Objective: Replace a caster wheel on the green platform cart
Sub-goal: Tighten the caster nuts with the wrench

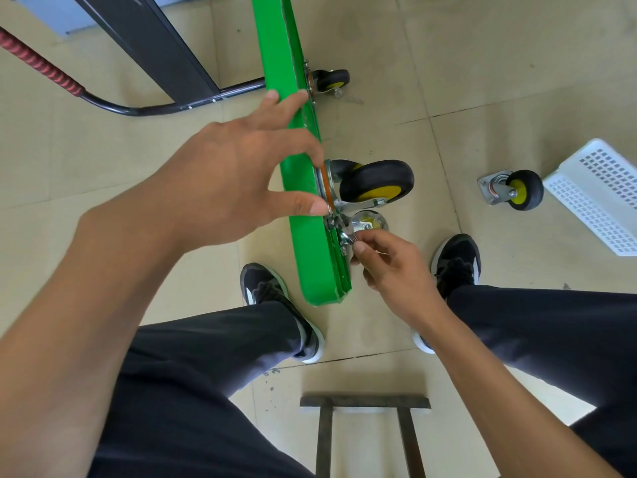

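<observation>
The green platform cart (303,243) stands on its edge on the floor between my feet. A black caster with a yellow hub (377,182) sits against its underside near me. My left hand (241,174) reaches over the deck's edge, index finger and thumb pinching the caster's mounting plate (325,186). My right hand (389,267) pinches a small metal fastener (350,238) at the plate's lower corner. A second mounted caster (332,81) shows farther up the cart. A loose caster (513,189) lies on the floor at the right.
A white perforated plastic basket (596,194) lies at the right edge beside the loose caster. The cart's black handle with a red grip (51,74) lies at the upper left. A dark metal stool frame (365,408) is at the bottom. A small clear container (370,220) sits below the caster.
</observation>
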`<state>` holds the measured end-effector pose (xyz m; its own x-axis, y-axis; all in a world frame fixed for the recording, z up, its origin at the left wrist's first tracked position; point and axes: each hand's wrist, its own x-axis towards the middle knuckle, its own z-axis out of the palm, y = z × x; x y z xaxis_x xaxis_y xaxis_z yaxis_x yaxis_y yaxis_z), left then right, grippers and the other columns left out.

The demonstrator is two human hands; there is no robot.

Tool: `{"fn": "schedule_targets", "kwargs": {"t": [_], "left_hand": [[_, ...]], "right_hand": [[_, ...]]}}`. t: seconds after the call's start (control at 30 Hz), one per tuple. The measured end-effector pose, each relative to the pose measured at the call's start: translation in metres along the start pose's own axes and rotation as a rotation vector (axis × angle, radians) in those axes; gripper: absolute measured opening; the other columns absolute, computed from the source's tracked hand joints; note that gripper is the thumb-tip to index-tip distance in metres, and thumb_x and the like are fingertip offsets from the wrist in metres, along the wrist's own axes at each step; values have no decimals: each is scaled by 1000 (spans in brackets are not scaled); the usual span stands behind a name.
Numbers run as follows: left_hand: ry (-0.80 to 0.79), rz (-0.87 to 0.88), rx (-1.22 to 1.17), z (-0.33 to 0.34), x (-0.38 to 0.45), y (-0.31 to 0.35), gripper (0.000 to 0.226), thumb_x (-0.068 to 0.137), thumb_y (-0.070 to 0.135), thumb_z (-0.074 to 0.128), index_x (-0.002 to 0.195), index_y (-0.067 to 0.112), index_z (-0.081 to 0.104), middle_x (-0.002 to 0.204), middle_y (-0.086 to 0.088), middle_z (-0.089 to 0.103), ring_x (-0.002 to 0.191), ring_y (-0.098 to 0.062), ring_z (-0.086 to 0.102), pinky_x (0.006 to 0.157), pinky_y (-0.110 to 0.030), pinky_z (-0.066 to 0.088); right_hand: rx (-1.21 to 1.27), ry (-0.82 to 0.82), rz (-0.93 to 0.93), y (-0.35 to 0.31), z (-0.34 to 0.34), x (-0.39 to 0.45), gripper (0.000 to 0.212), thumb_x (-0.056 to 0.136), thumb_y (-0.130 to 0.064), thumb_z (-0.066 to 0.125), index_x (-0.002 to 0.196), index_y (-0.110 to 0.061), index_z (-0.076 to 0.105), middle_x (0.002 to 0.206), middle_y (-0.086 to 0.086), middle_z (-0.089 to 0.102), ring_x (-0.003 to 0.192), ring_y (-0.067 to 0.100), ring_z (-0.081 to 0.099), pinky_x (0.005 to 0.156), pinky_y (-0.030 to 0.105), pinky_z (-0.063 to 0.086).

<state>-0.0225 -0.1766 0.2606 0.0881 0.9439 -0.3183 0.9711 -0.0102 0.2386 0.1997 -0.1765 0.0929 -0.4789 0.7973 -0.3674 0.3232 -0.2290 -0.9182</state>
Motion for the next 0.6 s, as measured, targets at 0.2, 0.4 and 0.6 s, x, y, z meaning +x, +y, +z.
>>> {"fn": "schedule_targets", "kwargs": {"t": [0.2, 0.4, 0.6], "left_hand": [[7, 7, 1, 2, 1, -2, 63, 71, 78, 42, 120, 41, 56, 167, 5, 11, 153, -20, 13, 113, -52, 32], [13, 13, 8, 3, 1, -3, 64, 71, 79, 41, 120, 40, 56, 167, 5, 11, 153, -21, 13, 113, -54, 34], [7, 14, 3, 2, 1, -3, 64, 71, 78, 41, 121, 41, 56, 167, 6, 10, 153, -20, 12, 113, -53, 33]], "right_hand": [[77, 23, -41, 8, 9, 1, 27, 101, -19, 57, 121, -6, 69, 87, -1, 68, 64, 2, 60, 57, 16, 46], [-5, 108, -164, 17, 18, 8, 31, 102, -27, 56, 124, -11, 70, 99, 4, 71, 80, 15, 67, 67, 33, 56], [-89, 148, -237, 21, 26, 13, 35, 100, -28, 55, 125, -11, 71, 98, 7, 70, 89, 21, 64, 75, 50, 53]]}}
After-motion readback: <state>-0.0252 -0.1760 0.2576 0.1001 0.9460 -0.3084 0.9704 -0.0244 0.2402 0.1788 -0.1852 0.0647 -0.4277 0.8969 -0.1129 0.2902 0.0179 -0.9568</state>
